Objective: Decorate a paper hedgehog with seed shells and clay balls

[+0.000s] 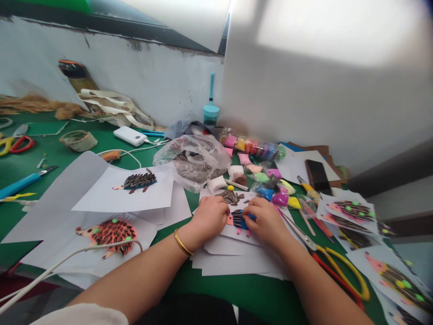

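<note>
Blue hedgehog figure [239, 221]: lies on stacked white paper [233, 266] on the green surface [182, 280], between left hand [210, 213] and right hand [267, 222], with dark striped seeds [238, 217] along its back. At the pink head [230, 219], left fingers [223, 209] curled inward; over the rear end, right fingers [253, 210] bent close together; cannot tell if grasping anything. Just beyond, loose seeds [231, 197] in a heap, near colourful wrapped packets [280, 197].

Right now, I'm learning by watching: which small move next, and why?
Perhaps add one from the loose pile of grey striped seeds to the pink-faced blue hedgehog: bare blue shows near the right hand, and the pile lies close.
</note>
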The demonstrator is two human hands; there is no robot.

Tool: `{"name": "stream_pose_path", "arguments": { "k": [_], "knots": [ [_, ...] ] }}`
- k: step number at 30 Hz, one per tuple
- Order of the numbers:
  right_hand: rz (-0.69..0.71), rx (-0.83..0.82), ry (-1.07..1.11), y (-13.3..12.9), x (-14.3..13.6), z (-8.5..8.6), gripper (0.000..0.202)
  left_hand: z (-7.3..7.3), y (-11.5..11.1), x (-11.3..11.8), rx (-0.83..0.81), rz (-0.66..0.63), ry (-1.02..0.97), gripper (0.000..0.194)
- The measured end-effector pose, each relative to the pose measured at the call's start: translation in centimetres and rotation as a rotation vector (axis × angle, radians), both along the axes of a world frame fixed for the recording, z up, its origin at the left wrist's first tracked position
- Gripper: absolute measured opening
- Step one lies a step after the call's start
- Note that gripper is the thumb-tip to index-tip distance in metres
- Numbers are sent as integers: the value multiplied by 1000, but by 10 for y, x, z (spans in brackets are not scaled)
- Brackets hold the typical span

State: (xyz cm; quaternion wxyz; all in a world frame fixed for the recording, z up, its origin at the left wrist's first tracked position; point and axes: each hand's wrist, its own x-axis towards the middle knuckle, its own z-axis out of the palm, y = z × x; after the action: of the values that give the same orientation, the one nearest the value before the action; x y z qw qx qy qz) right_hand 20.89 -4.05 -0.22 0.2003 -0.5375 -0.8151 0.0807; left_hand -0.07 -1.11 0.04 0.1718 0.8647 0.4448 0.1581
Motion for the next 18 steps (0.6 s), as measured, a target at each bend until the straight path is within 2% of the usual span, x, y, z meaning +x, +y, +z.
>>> {"name": "stream_pose_path", "arguments": {
  "k": [7,10,14,18],
  "knots": [
    [-27,38,48,-3,4,9,7,1,0,0,-5,1,21,20],
    [-99,85,114,0,15,12,12,1,0,0,-12,0,19,21],
    [-258,145,101,9,34,7,20,1,1,0,-24,-4,17,23],
    [-327,145,0,15,47,-2,23,2,1,0,-30,-3,25,23]
  ]
}}
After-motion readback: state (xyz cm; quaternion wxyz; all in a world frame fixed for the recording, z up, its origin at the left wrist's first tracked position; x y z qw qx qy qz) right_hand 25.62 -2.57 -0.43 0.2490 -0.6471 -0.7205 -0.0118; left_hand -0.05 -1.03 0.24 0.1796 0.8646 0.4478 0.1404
